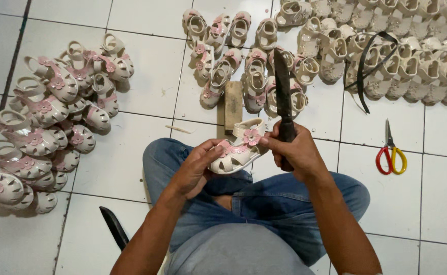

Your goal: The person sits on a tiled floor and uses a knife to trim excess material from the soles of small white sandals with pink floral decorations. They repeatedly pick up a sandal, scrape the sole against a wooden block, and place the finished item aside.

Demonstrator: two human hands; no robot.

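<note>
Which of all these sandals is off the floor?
The cream sandal with a pink flower, held between the left hand and right hand; the others lie on the tiles.

Heaps of cream sandals [45, 122] are piled left and far on the tiled floor [147, 76]; red-and-yellow scissors [391, 155] are seen right.

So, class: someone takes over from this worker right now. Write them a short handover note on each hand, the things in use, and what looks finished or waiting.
Left hand: holds a cream sandal with a pink flower over the lap.
Right hand: grips a dark knife, blade pointing up and away.
Nearby: wooden block on the floor ahead, scissors to the right.
Sandals lie in a left pile and a far pile; which are finished cannot be told.
</note>
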